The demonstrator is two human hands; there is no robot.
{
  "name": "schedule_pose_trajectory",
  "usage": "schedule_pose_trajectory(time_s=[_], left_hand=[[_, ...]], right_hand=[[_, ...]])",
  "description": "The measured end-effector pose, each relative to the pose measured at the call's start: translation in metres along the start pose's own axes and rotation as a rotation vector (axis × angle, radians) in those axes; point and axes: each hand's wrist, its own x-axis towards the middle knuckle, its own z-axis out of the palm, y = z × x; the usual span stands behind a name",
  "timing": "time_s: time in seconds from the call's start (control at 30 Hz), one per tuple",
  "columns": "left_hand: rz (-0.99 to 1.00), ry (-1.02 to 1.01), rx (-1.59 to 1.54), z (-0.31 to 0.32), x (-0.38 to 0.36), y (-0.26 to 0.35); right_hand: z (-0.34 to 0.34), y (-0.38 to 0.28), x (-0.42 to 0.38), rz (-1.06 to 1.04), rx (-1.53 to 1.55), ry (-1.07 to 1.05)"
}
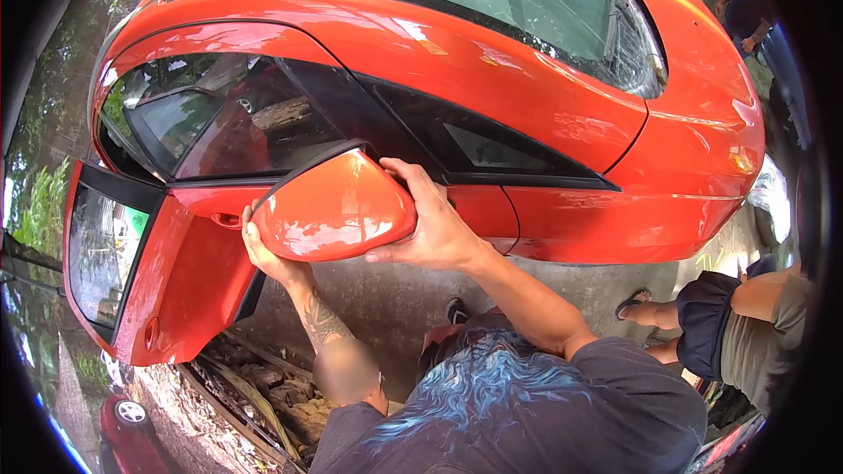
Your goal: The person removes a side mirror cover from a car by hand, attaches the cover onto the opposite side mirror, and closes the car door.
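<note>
A glossy red side mirror (338,206) with a black edge is held between my two hands, beside the front door of a red car (562,219). My left hand (270,256) cups its left end from below, fingers curled up round the edge. On the opposite end, my right hand (436,219) grips it with fingers over the top and the thumb underneath. Behind the mirror are the dark door window (255,118) and a black triangular panel. Whether the mirror is fastened to the door is hidden.
The car's rear door (180,272) stands open at the left. Logs and rubble (281,386) lie on the ground below it. Another person's legs (659,316) are close on the right. More people stand at the upper right. A dark red car (132,434) is at the lower left.
</note>
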Motion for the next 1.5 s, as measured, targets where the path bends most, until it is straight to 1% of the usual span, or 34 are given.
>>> schedule_pose_trajectory(time_s=[0.07, 0.13, 0.17, 0.23, 0.27, 0.33, 0.43, 0.47, 0.5, 0.57, 0.6, 0.63, 0.7, 0.73, 0.93, 1.13, 1.33, 1.5], left_hand=[[0.029, 0.017, 0.059, 0.004, -0.003, 0.004], [0.097, 0.011, 0.120, 0.003, -0.006, 0.004], [0.097, 0.014, 0.125, 0.002, -0.007, 0.004], [-0.023, 0.013, 0.059, -0.001, -0.006, 0.005], [-0.025, 0.010, 0.066, -0.002, -0.006, 0.005], [-0.128, -0.013, -0.072, -0.004, -0.003, 0.004], [-0.105, -0.058, -0.113, -0.003, -0.004, 0.003], [-0.076, -0.078, -0.021, -0.007, -0.004, 0.001], [-0.080, -0.082, -0.012, -0.009, -0.004, 0.002], [-0.150, -0.112, -0.104, -0.011, -0.006, 0.008], [-0.168, -0.165, -0.084, -0.028, 0.001, 0.001], [-0.171, -0.167, -0.076, -0.027, 0.002, 0.002], [-0.152, -0.155, -0.064, -0.028, -0.003, -0.001], [-0.142, -0.148, -0.058, -0.028, -0.004, 0.000], [-0.082, -0.125, -0.037, -0.020, -0.007, 0.000], [-0.037, -0.095, -0.009, -0.014, -0.015, -0.002], [0.031, -0.049, 0.008, -0.011, -0.025, 0.003], [0.107, 0.019, 0.008, -0.015, -0.035, 0.010]], right_hand=[[-0.001, -0.004, 0.003, -0.039, -0.065, -0.030], [0.001, -0.008, 0.003, -0.035, -0.066, -0.026], [0.001, -0.010, 0.002, -0.025, -0.073, -0.020], [0.002, -0.014, -0.001, -0.016, -0.075, -0.021], [0.002, -0.015, -0.002, -0.012, -0.101, -0.028], [0.005, -0.015, -0.005, -0.020, -0.139, -0.030], [0.007, -0.014, -0.007, -0.047, -0.147, -0.021], [0.006, -0.014, -0.007, -0.046, -0.123, -0.036], [0.009, -0.013, -0.009, -0.038, -0.116, -0.032], [0.019, -0.015, -0.018, -0.095, -0.163, 0.026], [0.022, -0.018, -0.023, -0.092, -0.181, 0.030], [0.025, -0.020, -0.028, -0.087, -0.175, 0.032], [0.031, -0.022, -0.034, -0.112, -0.204, 0.110], [0.031, -0.021, -0.033, -0.130, -0.168, 0.132], [0.021, -0.027, -0.025, -0.148, -0.153, 0.071], [0.030, -0.039, -0.035, -0.145, -0.155, 0.091], [0.038, -0.035, -0.051, -0.203, -0.127, 0.109], [0.018, -0.017, -0.052, -0.215, -0.101, 0.083]])
